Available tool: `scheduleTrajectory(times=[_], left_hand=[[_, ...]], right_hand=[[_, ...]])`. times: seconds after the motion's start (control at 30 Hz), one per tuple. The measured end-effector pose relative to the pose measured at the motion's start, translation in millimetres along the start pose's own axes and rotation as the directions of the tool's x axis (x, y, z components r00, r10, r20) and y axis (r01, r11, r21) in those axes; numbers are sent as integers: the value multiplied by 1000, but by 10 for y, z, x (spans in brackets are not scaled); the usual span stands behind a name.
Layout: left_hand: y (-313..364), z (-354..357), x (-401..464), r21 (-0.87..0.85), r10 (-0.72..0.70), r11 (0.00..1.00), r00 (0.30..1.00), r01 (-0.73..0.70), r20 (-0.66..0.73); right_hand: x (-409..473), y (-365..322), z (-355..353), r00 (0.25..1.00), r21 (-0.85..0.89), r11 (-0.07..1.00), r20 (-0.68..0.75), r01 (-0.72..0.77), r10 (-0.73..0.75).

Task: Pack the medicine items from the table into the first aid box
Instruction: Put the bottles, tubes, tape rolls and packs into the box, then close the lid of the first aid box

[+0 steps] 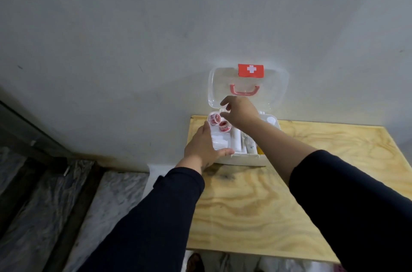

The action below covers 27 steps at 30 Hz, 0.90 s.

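Observation:
A white first aid box [243, 159] stands open at the far left of a plywood table [256, 205]. Its clear lid [276, 93], with a red cross label and a pink handle, leans up against the wall. Inside lie two red-and-white tape rolls [219, 123], white gauze packets [219, 143], a white tube [236, 141] and something yellow [259, 151]. My left hand [204, 149] grips the box's front left corner, thumb over the rim. My right hand [239, 111] hovers over the back left of the box by the tape rolls, fingers spread, holding nothing that I can see.
A grey wall rises right behind the box. The table's left edge runs just beside the box, with a marbled floor [55, 205] and a dark frame [26, 129] below to the left.

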State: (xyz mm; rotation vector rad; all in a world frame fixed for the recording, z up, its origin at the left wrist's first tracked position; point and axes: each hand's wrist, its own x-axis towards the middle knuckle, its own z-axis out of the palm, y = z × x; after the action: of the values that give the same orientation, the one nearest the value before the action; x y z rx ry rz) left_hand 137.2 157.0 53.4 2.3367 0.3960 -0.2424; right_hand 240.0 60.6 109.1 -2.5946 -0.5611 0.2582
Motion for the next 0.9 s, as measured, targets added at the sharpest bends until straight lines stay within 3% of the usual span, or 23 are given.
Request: scheduleTrajectory(times=[0.1, 0.27, 0.47, 0.73, 0.8, 0.9], left_hand=[[18, -15, -11, 43, 7, 999, 1000, -7, -7], [27, -7, 0, 100, 5, 995, 999, -2, -36], [29, -4, 55, 95, -6, 995, 999, 10, -36], [49, -67, 156, 154, -33, 987, 999, 38, -40], [123, -128, 113, 190, -16, 981, 994, 36, -106], [282, -280, -24, 221, 148, 972, 939, -80, -311]], right_hand=[[-48, -23, -252, 981, -67, 994, -169, 85, -95], [33, 59, -673, 847, -334, 926, -426, 178, -316], [271, 314, -738, 896, -422, 901, -356, 100, -266], [-49, 421, -582, 738, -417, 888, -534, 195, -412], [-238, 446, -523, 728, -435, 877, -531, 204, -433], [-525, 466, -426, 749, -450, 867, -493, 215, -442]])
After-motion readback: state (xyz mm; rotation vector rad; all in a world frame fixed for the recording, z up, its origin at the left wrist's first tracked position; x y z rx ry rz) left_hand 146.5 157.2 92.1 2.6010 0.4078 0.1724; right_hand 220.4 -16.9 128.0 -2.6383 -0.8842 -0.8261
